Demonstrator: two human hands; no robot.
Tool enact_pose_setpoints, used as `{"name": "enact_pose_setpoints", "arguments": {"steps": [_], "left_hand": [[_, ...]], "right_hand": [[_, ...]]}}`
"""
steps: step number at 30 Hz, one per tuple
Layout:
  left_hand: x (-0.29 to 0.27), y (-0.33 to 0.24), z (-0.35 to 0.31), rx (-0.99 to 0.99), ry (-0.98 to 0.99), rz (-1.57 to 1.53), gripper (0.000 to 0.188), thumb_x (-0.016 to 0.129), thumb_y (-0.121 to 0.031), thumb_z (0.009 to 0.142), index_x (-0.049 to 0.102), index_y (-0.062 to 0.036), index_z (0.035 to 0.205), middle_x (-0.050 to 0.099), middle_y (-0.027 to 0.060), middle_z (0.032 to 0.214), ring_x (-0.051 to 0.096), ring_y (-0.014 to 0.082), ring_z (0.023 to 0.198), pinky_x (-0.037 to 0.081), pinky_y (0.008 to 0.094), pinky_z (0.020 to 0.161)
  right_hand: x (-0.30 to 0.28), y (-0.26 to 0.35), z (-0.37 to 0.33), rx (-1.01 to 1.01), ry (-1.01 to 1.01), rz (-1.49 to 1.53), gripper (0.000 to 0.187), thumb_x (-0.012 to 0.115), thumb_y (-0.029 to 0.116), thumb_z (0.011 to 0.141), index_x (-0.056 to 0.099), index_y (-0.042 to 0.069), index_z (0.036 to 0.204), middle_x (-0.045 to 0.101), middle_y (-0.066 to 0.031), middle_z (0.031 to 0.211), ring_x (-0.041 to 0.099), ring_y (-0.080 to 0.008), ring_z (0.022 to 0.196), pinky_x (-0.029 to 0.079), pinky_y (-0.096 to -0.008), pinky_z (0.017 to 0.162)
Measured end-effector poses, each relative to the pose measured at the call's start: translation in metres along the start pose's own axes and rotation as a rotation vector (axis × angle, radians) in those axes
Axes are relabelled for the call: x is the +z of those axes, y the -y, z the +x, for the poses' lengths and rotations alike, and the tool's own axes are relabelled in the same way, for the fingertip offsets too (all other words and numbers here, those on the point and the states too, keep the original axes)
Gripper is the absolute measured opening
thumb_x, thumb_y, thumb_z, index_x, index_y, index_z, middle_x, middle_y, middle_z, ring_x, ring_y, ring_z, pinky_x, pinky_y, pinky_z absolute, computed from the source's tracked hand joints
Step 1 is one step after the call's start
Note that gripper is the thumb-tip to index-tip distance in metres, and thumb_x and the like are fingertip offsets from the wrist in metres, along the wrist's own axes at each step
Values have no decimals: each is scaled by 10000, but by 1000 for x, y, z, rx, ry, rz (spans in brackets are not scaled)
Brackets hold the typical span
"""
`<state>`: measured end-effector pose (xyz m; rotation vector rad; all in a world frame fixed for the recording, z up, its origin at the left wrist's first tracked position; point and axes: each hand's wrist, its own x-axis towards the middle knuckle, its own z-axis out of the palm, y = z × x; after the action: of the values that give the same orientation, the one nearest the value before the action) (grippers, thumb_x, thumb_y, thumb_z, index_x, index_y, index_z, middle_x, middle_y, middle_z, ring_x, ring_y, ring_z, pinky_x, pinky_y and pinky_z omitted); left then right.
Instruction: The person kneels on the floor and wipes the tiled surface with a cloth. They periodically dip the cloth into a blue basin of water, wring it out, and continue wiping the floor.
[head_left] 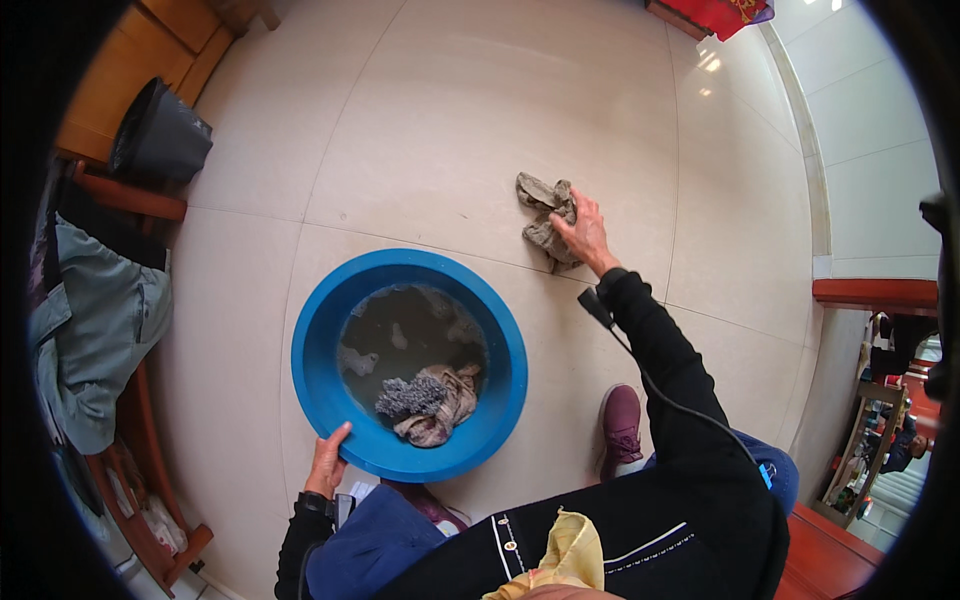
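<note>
My left hand [326, 462] grips the near-left rim of a round blue plastic basin [312, 340], thumb over the edge and fingers mostly hidden outside. Murky grey water [420, 330] with patches of suds fills its bottom. Partly out of this water lie a beige-brown wet cloth [455, 400] and a fuzzy dark grey cloth [410, 396]. Out to the right, my right hand [588, 236] presses on a crumpled grey-brown rag [545, 235] on the floor. Its fingers curl over the rag's right side.
Pale glossy tiles [440, 130] make up the floor. A black bin [162, 135] stands at the far left, above a wooden chair [150, 470] draped with grey-green clothing [105, 320]. My maroon shoe [622, 430] is right of the basin. A cable runs along my right sleeve.
</note>
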<state>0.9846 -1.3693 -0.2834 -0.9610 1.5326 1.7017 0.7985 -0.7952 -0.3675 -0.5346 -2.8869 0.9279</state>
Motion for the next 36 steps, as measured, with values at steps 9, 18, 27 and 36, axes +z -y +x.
{"name": "enact_pose_setpoints", "arguments": {"steps": [9, 18, 27, 36], "left_hand": [[-18, 31, 9, 45, -155, -56, 348, 688, -32, 739, 580, 26, 1064, 615, 67, 946, 615, 215, 903, 539, 361, 812], [-87, 12, -34, 227, -426, -225, 320, 680, -52, 726, 582, -12, 1028, 600, 69, 995, 587, 229, 959, 505, 384, 879], [-150, 18, -39, 228, -456, -334, 294, 664, -85, 728, 602, -33, 1010, 601, 67, 1047, 578, 241, 1022, 505, 406, 882], [-184, 32, -39, 251, -424, -381, 382, 661, -122, 727, 563, -84, 1095, 563, 53, 1130, 547, 257, 1084, 480, 437, 938]], "right_hand": [[43, 39, 12, -315, -121, -52, 646, 634, 11, 754, 502, 141, 1373, 488, -146, 1396, 439, -348, 1293, 356, -460, 1073], [99, 130, -93, -698, 64, 166, 444, 609, -53, 642, 658, 114, 1051, 635, -90, 1129, 571, -317, 1102, 434, -442, 962], [81, 116, -180, -304, 314, 599, 460, 576, 27, 736, 617, 99, 1188, 625, -131, 1126, 598, -313, 1070, 481, -380, 950], [29, 52, -81, -81, -310, 77, 457, 665, 121, 769, 583, 62, 1214, 568, -147, 1223, 515, -349, 1137, 429, -420, 985]]}}
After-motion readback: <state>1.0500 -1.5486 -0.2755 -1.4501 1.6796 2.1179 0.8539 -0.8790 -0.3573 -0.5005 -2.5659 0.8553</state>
